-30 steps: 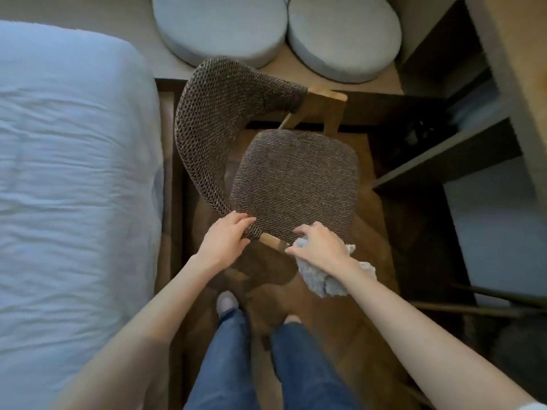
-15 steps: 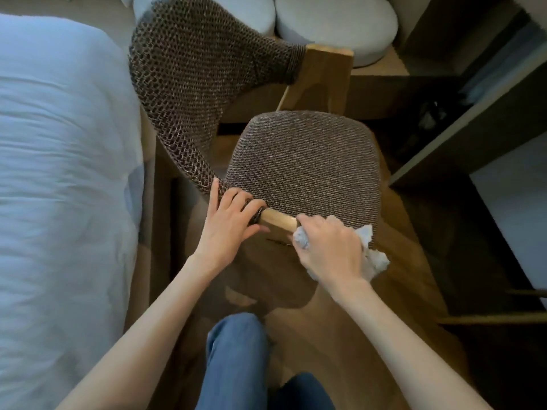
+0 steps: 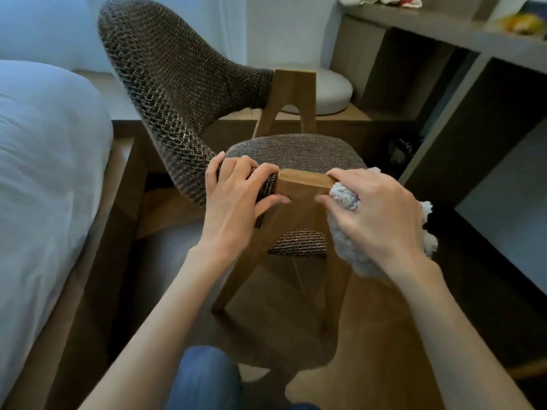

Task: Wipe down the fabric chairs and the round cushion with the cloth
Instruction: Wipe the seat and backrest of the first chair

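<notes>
Right hand [image 3: 376, 214] clutches the cloth [image 3: 344, 196] beside the chair [image 3: 296, 152] seat's near edge (seat just beyond); left hand [image 3: 236, 199] grips the frame.

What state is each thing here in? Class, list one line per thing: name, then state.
chair: upright on its wooden legs, held by both hands
left hand: fingers curled round the woven arm's end
right hand: grips the cloth, fingertips on the wooden frame
cloth: bunched up, pressed against the frame
round cushion: lying flat behind the chair, untouched
bed: covered with wrinkled white bedding
</notes>
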The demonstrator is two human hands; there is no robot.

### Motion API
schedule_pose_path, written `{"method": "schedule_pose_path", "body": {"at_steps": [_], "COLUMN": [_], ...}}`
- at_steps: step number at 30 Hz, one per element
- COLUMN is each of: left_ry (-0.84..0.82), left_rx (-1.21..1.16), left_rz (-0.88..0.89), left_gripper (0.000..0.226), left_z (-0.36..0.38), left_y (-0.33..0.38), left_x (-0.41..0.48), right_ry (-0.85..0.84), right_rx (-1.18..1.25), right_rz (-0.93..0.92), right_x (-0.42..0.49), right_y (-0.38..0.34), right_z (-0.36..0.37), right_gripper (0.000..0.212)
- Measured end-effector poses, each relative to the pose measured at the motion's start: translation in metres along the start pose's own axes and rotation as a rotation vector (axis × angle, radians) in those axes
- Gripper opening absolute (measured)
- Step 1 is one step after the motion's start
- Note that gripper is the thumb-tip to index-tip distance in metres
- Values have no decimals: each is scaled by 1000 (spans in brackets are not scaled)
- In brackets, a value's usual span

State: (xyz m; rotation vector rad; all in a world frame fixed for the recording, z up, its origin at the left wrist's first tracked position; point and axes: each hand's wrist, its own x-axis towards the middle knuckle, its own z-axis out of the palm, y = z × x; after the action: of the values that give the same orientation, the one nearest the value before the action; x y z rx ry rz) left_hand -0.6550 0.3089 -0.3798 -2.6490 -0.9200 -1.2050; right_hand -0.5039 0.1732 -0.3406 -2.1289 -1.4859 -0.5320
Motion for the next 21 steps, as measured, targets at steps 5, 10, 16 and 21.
{"method": "schedule_pose_path", "body": {"at_steps": [5,10,16,21], "left_ry": [21,-6,-143,-728], "left_rx": [9,-165,-635,-919], "left_rz": [-72,-103,-65,-267], "left_gripper": [48,57,42,45], "left_z": [10,8,-9,3], "left_y": [37,61,68,74], "left_x": [-5,-25,-68,-92], "right_ry": [69,48,-9,-98], "right_rx": [57,140,769,984], "right_rz": [27,42,19,5], "right_x": [-10,-16,-83,-124], "right_y": [23,30,34,25], "right_z": [2,4,7,16], "right_gripper": [46,49,87,92]}}
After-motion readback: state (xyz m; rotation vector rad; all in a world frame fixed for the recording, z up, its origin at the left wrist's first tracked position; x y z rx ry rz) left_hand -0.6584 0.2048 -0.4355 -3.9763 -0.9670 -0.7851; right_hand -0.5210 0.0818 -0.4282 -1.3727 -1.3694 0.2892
